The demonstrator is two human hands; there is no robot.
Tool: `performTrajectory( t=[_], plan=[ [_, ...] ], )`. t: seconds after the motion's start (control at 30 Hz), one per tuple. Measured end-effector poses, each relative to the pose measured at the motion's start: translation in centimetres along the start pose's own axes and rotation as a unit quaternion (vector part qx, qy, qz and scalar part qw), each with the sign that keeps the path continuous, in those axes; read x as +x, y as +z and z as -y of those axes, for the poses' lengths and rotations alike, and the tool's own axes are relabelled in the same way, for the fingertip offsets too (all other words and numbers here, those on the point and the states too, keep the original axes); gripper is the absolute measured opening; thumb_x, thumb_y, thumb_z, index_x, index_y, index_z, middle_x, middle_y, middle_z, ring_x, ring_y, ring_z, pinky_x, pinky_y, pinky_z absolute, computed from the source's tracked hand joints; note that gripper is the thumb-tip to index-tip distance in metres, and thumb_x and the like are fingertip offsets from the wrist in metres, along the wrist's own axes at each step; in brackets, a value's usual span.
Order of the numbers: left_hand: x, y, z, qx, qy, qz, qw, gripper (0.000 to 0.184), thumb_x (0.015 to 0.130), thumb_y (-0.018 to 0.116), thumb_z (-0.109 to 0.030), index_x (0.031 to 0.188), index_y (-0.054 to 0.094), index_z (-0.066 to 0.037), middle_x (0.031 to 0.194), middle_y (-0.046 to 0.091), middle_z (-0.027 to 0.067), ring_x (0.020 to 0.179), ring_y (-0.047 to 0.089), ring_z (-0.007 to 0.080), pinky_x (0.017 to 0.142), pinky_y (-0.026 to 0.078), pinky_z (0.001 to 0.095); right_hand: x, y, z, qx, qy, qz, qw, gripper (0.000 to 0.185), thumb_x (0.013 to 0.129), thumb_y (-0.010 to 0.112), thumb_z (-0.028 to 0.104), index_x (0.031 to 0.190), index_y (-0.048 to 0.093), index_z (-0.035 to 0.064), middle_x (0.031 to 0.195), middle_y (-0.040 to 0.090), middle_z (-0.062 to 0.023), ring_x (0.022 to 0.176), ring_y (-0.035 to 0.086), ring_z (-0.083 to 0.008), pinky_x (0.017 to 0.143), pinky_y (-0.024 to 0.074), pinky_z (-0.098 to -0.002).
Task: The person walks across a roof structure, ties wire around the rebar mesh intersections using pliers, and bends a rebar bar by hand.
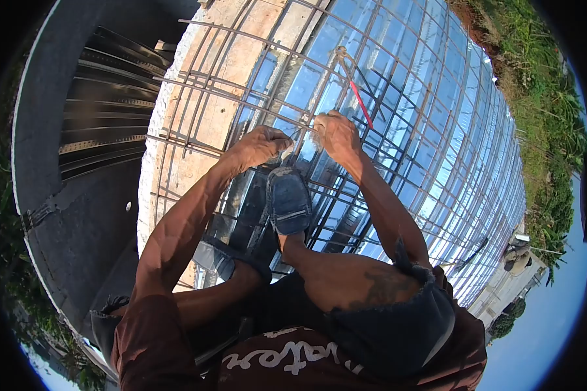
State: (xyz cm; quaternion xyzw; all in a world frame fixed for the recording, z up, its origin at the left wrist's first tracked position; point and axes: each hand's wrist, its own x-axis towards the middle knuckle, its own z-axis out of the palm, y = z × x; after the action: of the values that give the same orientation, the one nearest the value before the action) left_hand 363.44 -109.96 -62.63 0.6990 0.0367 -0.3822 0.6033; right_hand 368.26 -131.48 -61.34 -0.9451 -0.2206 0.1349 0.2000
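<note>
My left hand (265, 144) is closed in a pinch just above the steel bar grid, its fingertips turned toward the other hand. Close by on the right, my right hand (338, 135) has its fingers curled together over the bars. Thin tie wire seems to run between the two at a bar crossing; its ends are hidden by the fingers. Beyond my right hand, pincers (355, 86) with a red-covered handle lie on the rebar grid (407, 98). My sandalled foot (289, 202) rests on the bars just below my hands.
Shiny metal decking (306, 85) lies under the bars. Wooden boards (202, 98) run along the left edge, beside an opening with metal ribs (104, 111) and a grey concrete wall (78, 254). Another person (518, 259) is at the far right, near green plants (541, 117).
</note>
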Motion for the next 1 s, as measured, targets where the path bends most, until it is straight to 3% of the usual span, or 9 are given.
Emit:
performTrajectory(
  t=[0.13, 0.23, 0.37, 0.43, 0.53, 0.63, 0.77, 0.9, 1.0],
  plan=[
    [2.7, 1.9, 3.3, 0.064, -0.004, -0.062, 0.996, 0.026, 0.086, 0.057, -0.025, 0.088, 0.063, 0.000, 0.078, 0.066, 0.0168, 0.070, 0.063, 0.0266, 0.063, 0.048, 0.0372, -0.5, 0.0, 2.1, 0.046, 0.000, -0.038, 0.998, 0.006, 0.077, 0.057, 0.004, 0.073, 0.056, -0.0007, 0.071, 0.057, -0.0166, 0.070, 0.058, -0.0326, 0.065, 0.0472, -0.0414],
    [1.9, 2.8, 1.0, 0.185, 0.058, -0.091, 0.977, 0.017, 0.085, 0.056, -0.015, 0.091, 0.064, -0.001, 0.080, 0.064, 0.0154, 0.071, 0.060, 0.0212, 0.066, 0.046, 0.0326, -1.4, 0.7, 2.8, 0.111, 0.027, -0.085, 0.990, 0.005, 0.075, 0.057, 0.000, 0.078, 0.059, -0.0023, 0.072, 0.059, -0.0186, 0.068, 0.059, -0.0351, 0.065, 0.0477, -0.0419],
    [-0.3, 3.9, -3.4, 0.311, 0.157, -0.126, 0.929, 0.014, 0.083, 0.055, -0.013, 0.089, 0.061, -0.002, 0.079, 0.062, 0.0225, 0.074, 0.059, 0.0420, 0.065, 0.049, 0.0443, -2.5, 2.1, 2.3, 0.164, 0.022, -0.190, 0.968, 0.013, 0.073, 0.056, -0.004, 0.084, 0.061, -0.0003, 0.079, 0.061, -0.0174, 0.078, 0.061, -0.0353, 0.069, 0.0480, -0.0411],
    [0.1, 4.4, -3.3, 0.332, 0.137, -0.106, 0.927, 0.014, 0.082, 0.055, -0.014, 0.089, 0.060, -0.003, 0.077, 0.062, 0.0214, 0.076, 0.060, 0.0408, 0.068, 0.050, 0.0466, -2.5, 2.1, 2.0, 0.130, 0.017, -0.177, 0.976, 0.013, 0.071, 0.056, -0.004, 0.083, 0.061, -0.0001, 0.082, 0.061, -0.0170, 0.080, 0.060, -0.0357, 0.070, 0.0478, -0.0409],
    [1.4, 3.9, -1.5, 0.364, 0.274, -0.217, 0.863, 0.015, 0.079, 0.058, -0.015, 0.089, 0.060, -0.005, 0.076, 0.063, 0.0184, 0.075, 0.062, 0.0367, 0.065, 0.050, 0.0452, -2.9, 2.7, 2.2, 0.126, 0.040, -0.192, 0.972, 0.015, 0.071, 0.056, -0.004, 0.085, 0.059, 0.0003, 0.081, 0.059, -0.0167, 0.077, 0.059, -0.0356, 0.069, 0.0473, -0.0418],
    [3.1, 0.6, -4.3, 0.432, 0.409, -0.156, 0.788, 0.018, 0.075, 0.060, -0.014, 0.091, 0.061, -0.006, 0.079, 0.065, 0.0148, 0.076, 0.065, 0.0320, 0.062, 0.051, 0.0430, -3.1, 2.9, 2.2, 0.126, 0.055, -0.183, 0.974, 0.014, 0.071, 0.056, -0.006, 0.084, 0.057, -0.0004, 0.076, 0.057, -0.0152, 0.072, 0.057, -0.0349, 0.069, 0.0473, -0.0420],
    [7.6, 0.0, -9.3, 0.561, 0.241, -0.041, 0.791, 0.017, 0.073, 0.058, -0.010, 0.087, 0.067, -0.009, 0.087, 0.067, 0.0120, 0.080, 0.066, 0.0291, 0.063, 0.053, 0.0387, -2.4, 2.2, 2.2, 0.063, -0.126, -0.205, 0.969, 0.011, 0.074, 0.059, -0.003, 0.085, 0.057, -0.0002, 0.081, 0.056, -0.0132, 0.076, 0.056, -0.0318, 0.069, 0.0479, -0.0409],
    [13.2, 5.2, -9.5, 0.548, 0.190, 0.004, 0.815, 0.013, 0.075, 0.059, -0.012, 0.082, 0.071, -0.011, 0.087, 0.068, 0.0079, 0.080, 0.067, 0.0238, 0.064, 0.054, 0.0389, -1.6, 0.6, 1.2, -0.060, -0.187, -0.013, 0.980, 0.007, 0.078, 0.057, 0.002, 0.084, 0.057, 0.0035, 0.085, 0.057, -0.0152, 0.082, 0.056, -0.0357, 0.067, 0.0472, -0.0418],
    [22.2, 6.8, -11.1, 0.452, -0.095, 0.397, 0.793, 0.015, 0.074, 0.062, -0.014, 0.085, 0.072, -0.014, 0.085, 0.069, 0.0045, 0.077, 0.067, 0.0210, 0.059, 0.053, 0.0381, -0.6, -0.5, 1.4, -0.066, -0.189, 0.050, 0.978, 0.006, 0.077, 0.058, 0.004, 0.083, 0.057, 0.0035, 0.083, 0.057, -0.0149, 0.081, 0.057, -0.0354, 0.067, 0.0471, -0.0413]
  ],
)
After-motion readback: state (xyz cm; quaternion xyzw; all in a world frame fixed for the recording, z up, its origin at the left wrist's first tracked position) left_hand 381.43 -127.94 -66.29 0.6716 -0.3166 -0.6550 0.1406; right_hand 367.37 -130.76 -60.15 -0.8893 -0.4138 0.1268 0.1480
